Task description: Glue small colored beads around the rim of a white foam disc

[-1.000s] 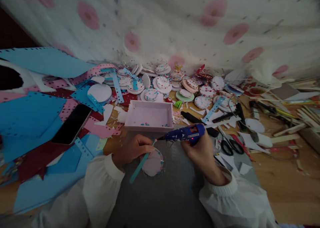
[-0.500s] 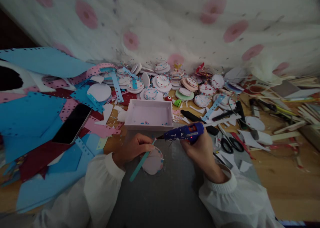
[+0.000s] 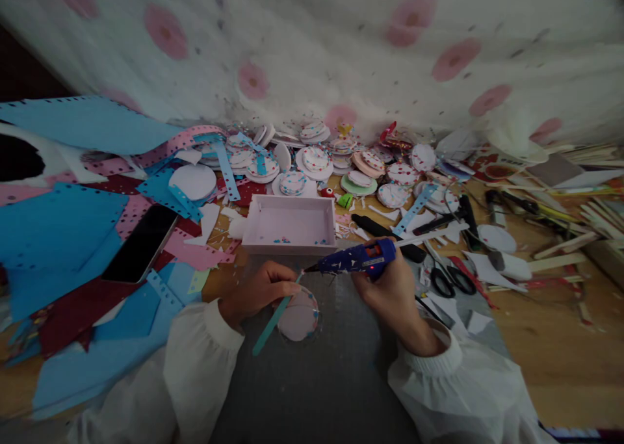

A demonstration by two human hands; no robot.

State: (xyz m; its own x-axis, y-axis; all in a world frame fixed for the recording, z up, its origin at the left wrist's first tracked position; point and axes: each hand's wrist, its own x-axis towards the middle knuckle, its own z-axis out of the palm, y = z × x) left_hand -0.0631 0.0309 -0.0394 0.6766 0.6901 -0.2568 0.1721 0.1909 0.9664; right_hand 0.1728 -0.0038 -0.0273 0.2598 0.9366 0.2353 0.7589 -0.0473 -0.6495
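My right hand (image 3: 390,291) grips a blue glue gun (image 3: 358,259) lying almost level, its nozzle pointing left at the top end of a teal foam strip (image 3: 273,317). My left hand (image 3: 256,291) pinches that strip near its top; the strip slants down to the left. Under the strip lies a pale pink round disc (image 3: 298,315) with small dots along its rim, flat on a dark grey mat (image 3: 331,379). A glue stick juts from the back of the gun toward the right.
A shallow pink tray (image 3: 291,224) stands just beyond my hands. Several decorated discs (image 3: 316,161) are piled along the spotted cloth. Blue, pink and dark red foam sheets and a black phone (image 3: 141,242) cover the left. Scissors (image 3: 451,281), sticks and scraps lie at the right.
The glue gun has shifted slightly to the left and down toward the strip's top end. My left hand, the strip and the disc have stayed put.
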